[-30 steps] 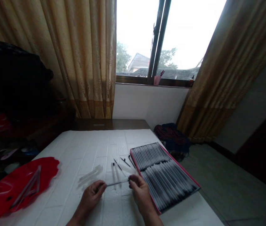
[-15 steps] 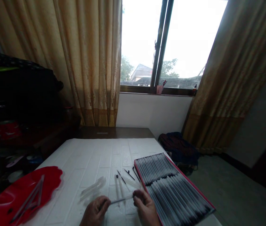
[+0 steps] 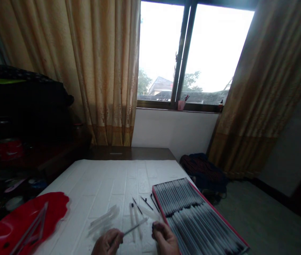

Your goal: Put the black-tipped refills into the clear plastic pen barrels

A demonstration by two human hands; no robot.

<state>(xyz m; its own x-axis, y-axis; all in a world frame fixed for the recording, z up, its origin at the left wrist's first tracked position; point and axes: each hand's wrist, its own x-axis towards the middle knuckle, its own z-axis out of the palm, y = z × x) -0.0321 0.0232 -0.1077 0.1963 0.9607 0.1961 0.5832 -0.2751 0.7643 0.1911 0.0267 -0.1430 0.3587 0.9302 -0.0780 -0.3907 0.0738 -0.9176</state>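
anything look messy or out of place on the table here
Mostly tidy. Several thin black refills and clear plastic pen barrels lie scattered at angles on the white table, beside the neatly packed red-edged tray of pens. The left hand holds one clear pen barrel.

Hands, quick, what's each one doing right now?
Left hand: closed on a thin clear plastic pen tube.
Right hand: fingers curled; whether it holds anything cannot be told.

Your left hand [image 3: 108, 242] grips a thin clear pen tube [image 3: 135, 227], tilted up-right above the tabletop's near edge.
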